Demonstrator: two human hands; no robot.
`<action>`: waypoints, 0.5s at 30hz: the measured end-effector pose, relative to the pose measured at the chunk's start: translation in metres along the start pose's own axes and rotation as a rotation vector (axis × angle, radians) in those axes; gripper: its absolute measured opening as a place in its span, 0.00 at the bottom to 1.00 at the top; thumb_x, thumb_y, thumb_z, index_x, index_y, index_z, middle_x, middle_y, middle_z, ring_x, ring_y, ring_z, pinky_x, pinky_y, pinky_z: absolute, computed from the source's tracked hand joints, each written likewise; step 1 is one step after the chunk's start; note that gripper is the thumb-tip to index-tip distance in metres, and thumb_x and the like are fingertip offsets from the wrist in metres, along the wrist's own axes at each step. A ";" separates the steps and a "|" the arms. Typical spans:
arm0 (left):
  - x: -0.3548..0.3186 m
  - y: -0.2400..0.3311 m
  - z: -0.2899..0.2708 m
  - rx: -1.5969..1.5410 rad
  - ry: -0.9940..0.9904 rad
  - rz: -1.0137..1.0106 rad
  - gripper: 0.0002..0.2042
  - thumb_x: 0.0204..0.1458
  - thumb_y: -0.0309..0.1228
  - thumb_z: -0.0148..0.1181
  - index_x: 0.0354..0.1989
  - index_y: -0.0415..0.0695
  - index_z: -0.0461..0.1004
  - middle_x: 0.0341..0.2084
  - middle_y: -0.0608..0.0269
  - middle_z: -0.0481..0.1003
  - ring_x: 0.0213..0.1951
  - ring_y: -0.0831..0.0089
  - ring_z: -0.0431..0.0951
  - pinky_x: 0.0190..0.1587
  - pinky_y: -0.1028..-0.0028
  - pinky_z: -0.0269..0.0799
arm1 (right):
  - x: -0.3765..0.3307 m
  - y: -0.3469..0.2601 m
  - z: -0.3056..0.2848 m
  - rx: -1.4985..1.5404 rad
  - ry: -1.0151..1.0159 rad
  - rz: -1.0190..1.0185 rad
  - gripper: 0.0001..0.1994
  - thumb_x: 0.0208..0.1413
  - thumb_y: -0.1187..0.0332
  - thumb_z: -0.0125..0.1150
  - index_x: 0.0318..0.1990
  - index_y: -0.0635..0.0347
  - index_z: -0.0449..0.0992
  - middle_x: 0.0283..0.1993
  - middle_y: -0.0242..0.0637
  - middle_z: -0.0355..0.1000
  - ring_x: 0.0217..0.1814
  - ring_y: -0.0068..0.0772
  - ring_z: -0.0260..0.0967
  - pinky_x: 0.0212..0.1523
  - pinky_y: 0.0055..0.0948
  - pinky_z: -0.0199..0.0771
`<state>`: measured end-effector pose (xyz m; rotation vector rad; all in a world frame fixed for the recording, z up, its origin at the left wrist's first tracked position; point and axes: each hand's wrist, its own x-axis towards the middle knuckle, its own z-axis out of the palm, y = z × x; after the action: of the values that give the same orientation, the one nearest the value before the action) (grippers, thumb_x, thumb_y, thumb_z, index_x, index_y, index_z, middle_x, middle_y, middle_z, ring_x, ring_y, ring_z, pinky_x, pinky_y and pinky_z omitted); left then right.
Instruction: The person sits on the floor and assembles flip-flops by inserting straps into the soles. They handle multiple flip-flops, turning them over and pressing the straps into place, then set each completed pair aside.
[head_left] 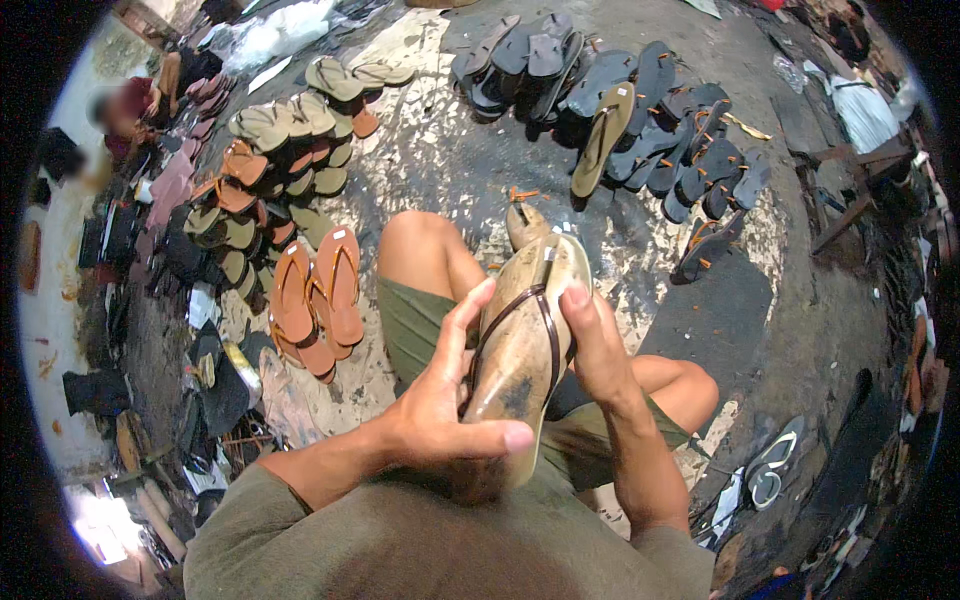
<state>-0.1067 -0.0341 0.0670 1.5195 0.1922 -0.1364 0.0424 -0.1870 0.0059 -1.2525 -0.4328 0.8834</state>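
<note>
Sandal form, pale beige and blotched with grey stains, is held up between your two hands, above your lap, its wide toe end pointing away from you and its heel toward you. A thin dark brown strap forks from near the toe and runs down both sides of it. Your left hand is curled round the left side, fingers bent along the edge and thumb lying across the heel end. Your right hand grips the opposite side, thumb pressed on top near the toe; its other fingers are mostly hidden underneath.

Just past the toe, on the floor, is a smaller wooden-looking form with an orange strip at its tip. Your bare knees are bent on either side of your hands, above olive shorts.

Toward the floor's left edge, tan sandals lie close by your knee, and beyond them rises a layered pile of olive and tan sandals. Toward the far edge, dark sandals are bunched in rows, with one olive sandal slanting beside them. Nearer the right edge, a dark flat sheet lies beyond your right knee, and a pale sandal lies off to that side.
</note>
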 end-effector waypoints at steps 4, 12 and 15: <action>0.027 -0.003 -0.001 -0.518 0.162 0.162 0.65 0.45 0.45 0.74 0.79 0.48 0.23 0.72 0.45 0.55 0.69 0.51 0.64 0.72 0.55 0.59 | -0.031 0.034 0.015 0.601 -0.115 0.111 0.45 0.67 0.32 0.40 0.74 0.66 0.54 0.71 0.50 0.62 0.71 0.46 0.63 0.70 0.45 0.66; 0.081 -0.015 0.006 -1.048 -0.074 0.157 0.46 0.54 0.44 0.59 0.78 0.38 0.44 0.71 0.43 0.59 0.60 0.57 0.74 0.63 0.62 0.74 | -0.056 0.003 0.046 1.216 -0.242 0.107 0.38 0.64 0.53 0.56 0.75 0.62 0.52 0.70 0.55 0.63 0.67 0.61 0.68 0.60 0.61 0.78; 0.084 -0.027 -0.014 -0.591 0.062 0.095 0.45 0.57 0.46 0.58 0.78 0.38 0.43 0.71 0.49 0.59 0.65 0.60 0.70 0.65 0.63 0.71 | -0.045 0.016 0.023 0.703 -0.001 -0.050 0.41 0.61 0.63 0.59 0.76 0.65 0.45 0.68 0.52 0.63 0.67 0.42 0.68 0.68 0.46 0.71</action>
<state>-0.0309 -0.0184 0.0225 0.9416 0.1887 0.0439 -0.0073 -0.2066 0.0050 -0.5915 -0.1256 0.8857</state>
